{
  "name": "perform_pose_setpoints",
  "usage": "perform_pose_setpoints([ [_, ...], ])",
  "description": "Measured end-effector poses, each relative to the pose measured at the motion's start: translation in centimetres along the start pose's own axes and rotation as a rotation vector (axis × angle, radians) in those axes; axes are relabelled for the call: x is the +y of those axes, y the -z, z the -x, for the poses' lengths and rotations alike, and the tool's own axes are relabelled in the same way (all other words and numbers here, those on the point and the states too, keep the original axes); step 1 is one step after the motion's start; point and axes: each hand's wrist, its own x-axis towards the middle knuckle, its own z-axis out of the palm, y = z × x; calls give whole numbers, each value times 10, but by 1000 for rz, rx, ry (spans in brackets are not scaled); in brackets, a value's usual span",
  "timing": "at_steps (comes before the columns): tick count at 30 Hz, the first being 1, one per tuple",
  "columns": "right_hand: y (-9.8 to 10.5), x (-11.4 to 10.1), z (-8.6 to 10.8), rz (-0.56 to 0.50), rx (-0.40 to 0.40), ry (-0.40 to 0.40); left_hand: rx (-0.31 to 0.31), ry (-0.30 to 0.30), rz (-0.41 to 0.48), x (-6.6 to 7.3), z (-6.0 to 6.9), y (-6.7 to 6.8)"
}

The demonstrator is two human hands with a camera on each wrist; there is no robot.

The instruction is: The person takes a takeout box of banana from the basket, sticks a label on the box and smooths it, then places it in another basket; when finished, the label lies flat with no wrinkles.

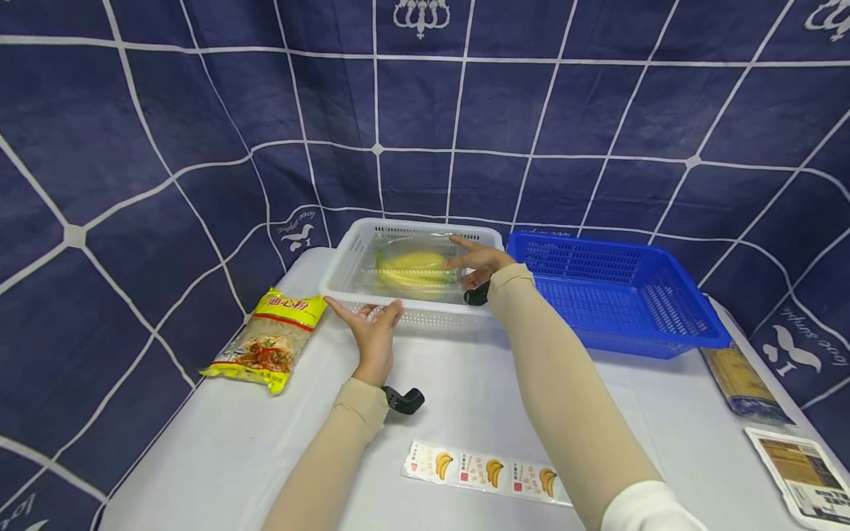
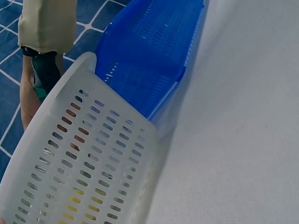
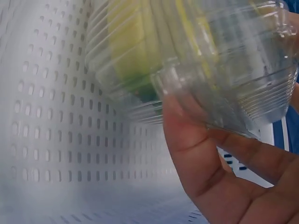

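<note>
A clear plastic box with yellow bananas is inside the white basket. My right hand grips the box's right end; in the right wrist view the thumb presses on the clear plastic, with the basket's slotted wall beside it. At the basket's front left rim is my left hand, thumb and fingers spread, fingertips at the rim. The left wrist view shows the basket's slotted side and only a sliver of that hand at the lower left edge.
A blue basket stands right of the white one. A yellow food bag lies at the left. Banana labels lie in front. At the right are a brown package and a white-edged packet. A patterned curtain hangs behind.
</note>
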Motion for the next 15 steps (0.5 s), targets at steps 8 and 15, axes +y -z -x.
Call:
perform_pose_setpoints([
  [8,-1,0,-1,-69,26,21,-4,6,9,1,1,1],
  [15,4,-3,4,-155,63,89,-1,6,38,-1,0,0],
])
